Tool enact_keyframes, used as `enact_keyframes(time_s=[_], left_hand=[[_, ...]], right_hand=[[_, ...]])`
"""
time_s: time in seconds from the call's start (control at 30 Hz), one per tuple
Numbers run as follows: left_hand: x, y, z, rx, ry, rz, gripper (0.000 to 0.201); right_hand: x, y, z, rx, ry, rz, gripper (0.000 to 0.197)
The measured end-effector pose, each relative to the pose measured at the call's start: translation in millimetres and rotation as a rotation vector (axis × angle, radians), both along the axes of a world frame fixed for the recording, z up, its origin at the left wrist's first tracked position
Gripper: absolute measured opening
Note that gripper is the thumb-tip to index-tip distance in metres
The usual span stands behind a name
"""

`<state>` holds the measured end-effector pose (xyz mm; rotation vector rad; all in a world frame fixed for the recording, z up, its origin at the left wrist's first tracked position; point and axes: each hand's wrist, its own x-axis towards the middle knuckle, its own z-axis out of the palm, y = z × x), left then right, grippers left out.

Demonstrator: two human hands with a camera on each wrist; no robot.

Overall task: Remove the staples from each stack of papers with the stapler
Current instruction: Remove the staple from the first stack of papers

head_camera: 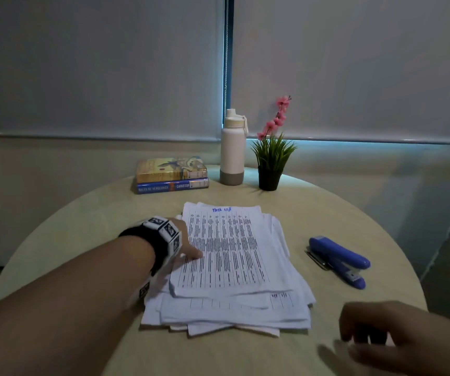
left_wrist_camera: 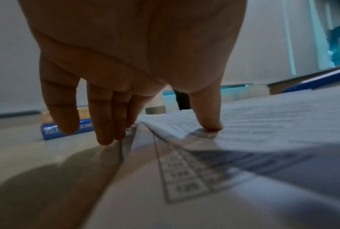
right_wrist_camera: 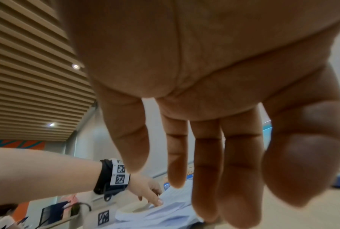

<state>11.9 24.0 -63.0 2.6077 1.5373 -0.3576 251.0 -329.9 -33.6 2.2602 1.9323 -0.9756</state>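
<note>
A loose pile of printed paper stacks (head_camera: 226,253) lies in the middle of the round table (head_camera: 82,226). My left hand (head_camera: 188,240) is at the pile's left edge. Its thumb (left_wrist_camera: 210,122) presses on the top sheet, and its straight fingers (left_wrist_camera: 106,136) touch the edges of the sheets (left_wrist_camera: 263,127) beside it. The top stack's edge is raised a little there. A blue stapler (head_camera: 339,260) lies on the table to the right of the pile, untouched. My right hand (head_camera: 365,340) hovers low at the table's near right, fingers (right_wrist_camera: 241,193) hanging relaxed and holding nothing.
Two stacked books (head_camera: 172,175), a white bottle (head_camera: 232,150) and a potted plant with pink flowers (head_camera: 270,169) stand along the table's far side. Window blinds hang behind them. Another person (right_wrist_camera: 0,216) is in the room's background.
</note>
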Motion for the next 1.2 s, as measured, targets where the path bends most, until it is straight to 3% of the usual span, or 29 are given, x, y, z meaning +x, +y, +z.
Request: enact_keyframes(time_s=[0.07, 0.13, 0.3, 0.4, 0.5, 0.7, 0.8, 0.9, 1.0, 1.1, 1.2], left_hand=[[-2, -14, 6, -0.004, -0.013, 0.015, 0.116], [-4, -22, 8, 0.010, -0.034, 0.050, 0.129], [-5, -36, 17, 0.113, -0.087, 0.136, 0.110], [-4, -38, 17, 0.162, -0.129, 0.117, 0.091], [-2, -33, 17, 0.078, -0.267, 0.108, 0.078], [-7, -32, 27, 0.042, -0.439, 0.010, 0.032], [-16, -33, 29, -0.019, -0.676, 0.023, 0.015], [-24, -35, 32, -0.059, -0.859, -0.017, 0.014], [-33, -45, 42, -0.154, -1.044, -0.084, 0.008], [-40, -57, 52, -0.279, -1.204, -0.102, 0.013], [-43, -71, 58, -0.430, -1.346, -0.112, 0.018]], right_hand=[[-15, 14, 24, 0.063, -0.015, -0.033, 0.069], [-17, 14, 29, 0.158, 0.004, -0.026, 0.062], [-30, 20, 32, 0.155, 0.027, -0.077, 0.009], [-33, 28, 32, 0.165, 0.023, -0.082, 0.006], [-37, 33, 33, 0.182, 0.041, -0.104, 0.009], [-34, 44, 35, 0.162, 0.023, -0.094, 0.009], [-27, 51, 35, 0.163, 0.030, -0.094, 0.013], [-16, 68, 35, 0.207, 0.032, -0.088, 0.017], [-5, 102, 33, 0.297, 0.146, -0.205, 0.041], [1, 136, 28, 0.462, 0.448, -0.446, 0.088], [0, 152, 20, 0.462, 0.836, -0.556, 0.108]])
